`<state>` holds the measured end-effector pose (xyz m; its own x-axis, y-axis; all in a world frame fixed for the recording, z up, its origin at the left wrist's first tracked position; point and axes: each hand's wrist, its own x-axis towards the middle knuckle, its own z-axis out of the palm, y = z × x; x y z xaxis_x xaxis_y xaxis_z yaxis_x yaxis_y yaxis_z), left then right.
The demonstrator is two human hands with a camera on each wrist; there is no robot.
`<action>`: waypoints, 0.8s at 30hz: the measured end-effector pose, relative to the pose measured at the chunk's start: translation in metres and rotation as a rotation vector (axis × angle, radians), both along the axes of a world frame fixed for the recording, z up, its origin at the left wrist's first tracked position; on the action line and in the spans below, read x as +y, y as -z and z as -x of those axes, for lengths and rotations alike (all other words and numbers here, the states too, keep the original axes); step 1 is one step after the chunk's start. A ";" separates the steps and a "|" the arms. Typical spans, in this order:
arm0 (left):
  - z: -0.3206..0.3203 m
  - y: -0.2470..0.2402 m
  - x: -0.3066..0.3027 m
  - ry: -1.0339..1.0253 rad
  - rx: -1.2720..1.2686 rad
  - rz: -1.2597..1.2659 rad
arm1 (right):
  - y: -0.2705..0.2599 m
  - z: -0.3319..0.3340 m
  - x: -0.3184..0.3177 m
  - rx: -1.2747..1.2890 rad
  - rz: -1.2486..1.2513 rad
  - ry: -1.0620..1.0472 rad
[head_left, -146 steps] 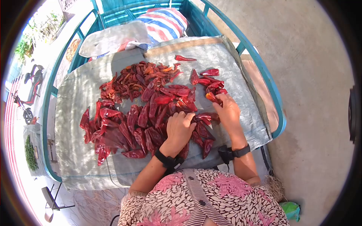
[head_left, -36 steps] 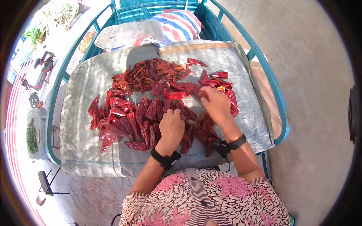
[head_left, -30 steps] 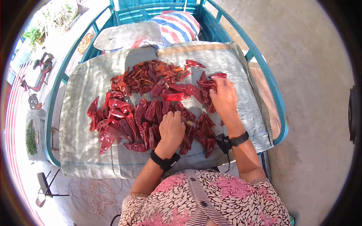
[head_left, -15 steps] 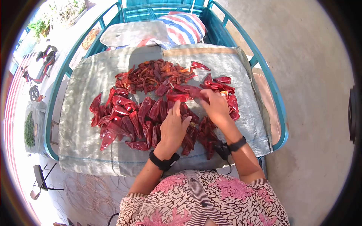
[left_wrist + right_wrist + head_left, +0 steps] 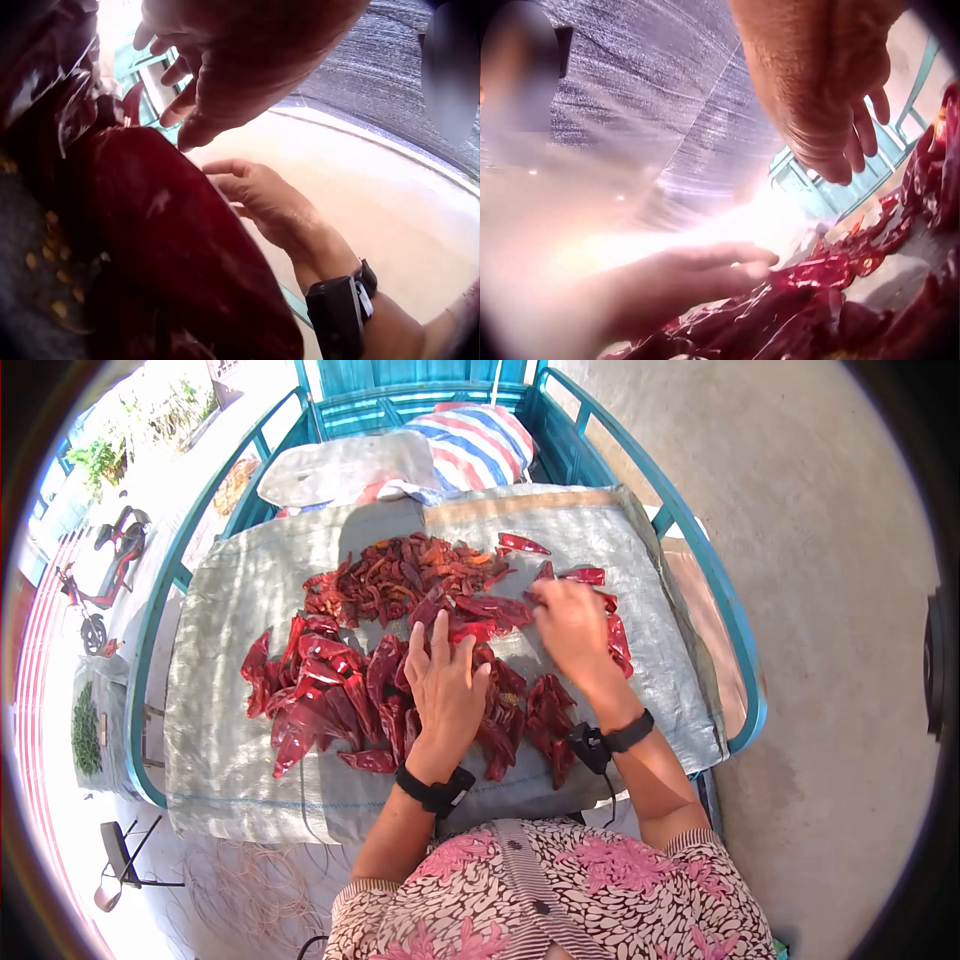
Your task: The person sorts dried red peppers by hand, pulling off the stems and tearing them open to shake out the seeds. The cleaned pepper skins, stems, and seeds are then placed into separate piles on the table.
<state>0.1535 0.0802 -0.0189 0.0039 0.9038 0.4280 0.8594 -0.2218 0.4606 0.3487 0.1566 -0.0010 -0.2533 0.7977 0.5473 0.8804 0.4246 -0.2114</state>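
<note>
Dried red peppers point(image 5: 345, 705) lie in a wide heap across the grey woven sheet. My left hand point(image 5: 447, 685) is over the heap, its fingers spread and nothing gripped; in the left wrist view a large glossy pepper point(image 5: 172, 217) fills the foreground below that hand. To the right, my right hand point(image 5: 575, 630) is beside a small group of peppers point(image 5: 619, 645), its fingertips near the end of a long pepper point(image 5: 500, 610). The right wrist view shows the right fingers point(image 5: 864, 131) extended, holding nothing. Part of the small group is hidden behind this hand.
Smaller, shrivelled peppers point(image 5: 400, 575) form a pile farther back, with a single pepper point(image 5: 524, 544) to its right. The sheet point(image 5: 230, 800) covers a teal-railed cart point(image 5: 735, 620). A striped sack point(image 5: 480, 445) sits behind. Pale seeds point(image 5: 56, 259) lie under the peppers.
My left hand's fingers, curled on the heap a second ago, have straightened and spread. The right hand went out to the right-hand group, came back left, and stays near there.
</note>
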 end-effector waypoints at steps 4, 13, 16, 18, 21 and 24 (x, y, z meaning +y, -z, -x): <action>-0.003 0.019 0.015 -0.041 0.129 -0.026 | 0.024 0.024 0.011 -0.157 0.113 -0.128; 0.011 0.022 0.022 -0.114 0.100 0.056 | 0.013 0.009 0.002 -0.056 0.256 -0.121; 0.009 0.023 0.019 -0.107 0.016 -0.052 | -0.024 -0.001 -0.006 -0.032 0.293 -0.079; 0.008 0.019 0.019 -0.083 -0.082 -0.099 | -0.033 -0.007 0.001 -0.062 0.216 -0.022; 0.007 -0.003 0.008 -0.040 -0.318 0.012 | -0.025 0.006 0.012 -0.033 0.062 0.079; 0.009 -0.013 -0.007 0.018 -0.592 0.148 | 0.008 0.023 0.022 -0.013 0.139 -0.125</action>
